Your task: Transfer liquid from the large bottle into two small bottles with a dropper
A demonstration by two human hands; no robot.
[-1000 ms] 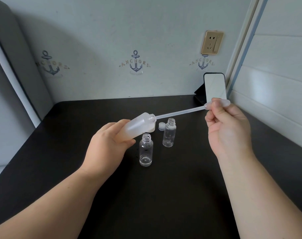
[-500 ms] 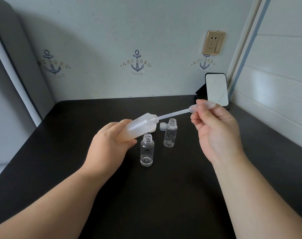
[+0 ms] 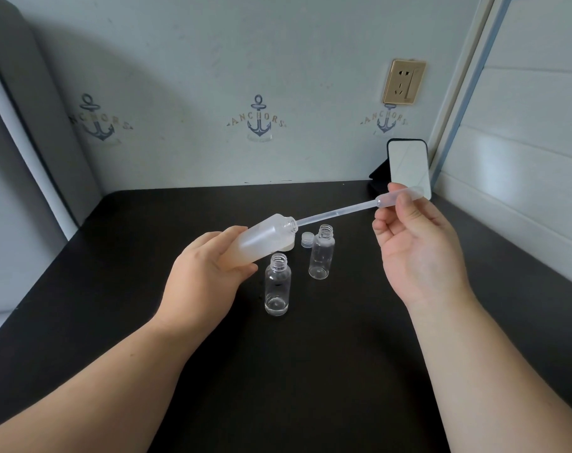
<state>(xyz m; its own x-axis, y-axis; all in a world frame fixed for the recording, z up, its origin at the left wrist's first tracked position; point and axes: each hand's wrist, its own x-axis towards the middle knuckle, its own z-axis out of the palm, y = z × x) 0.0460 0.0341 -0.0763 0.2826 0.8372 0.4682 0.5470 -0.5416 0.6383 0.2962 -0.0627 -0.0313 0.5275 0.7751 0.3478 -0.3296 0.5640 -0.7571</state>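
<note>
We grip the tilted large bottle (image 3: 258, 243) in left hand (image 3: 203, 276), right hand (image 3: 415, 246) pinching dropper (image 3: 340, 210) bulb; keep tip centred in the neck, release slowly.

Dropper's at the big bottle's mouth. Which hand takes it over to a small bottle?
Right. The right hand already pinches the dropper by its bulb; the left hand grips the tilted large bottle.

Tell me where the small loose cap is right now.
The small cap sits on the black table in the head view, just left of the farther small bottle and behind the nearer one.
</note>
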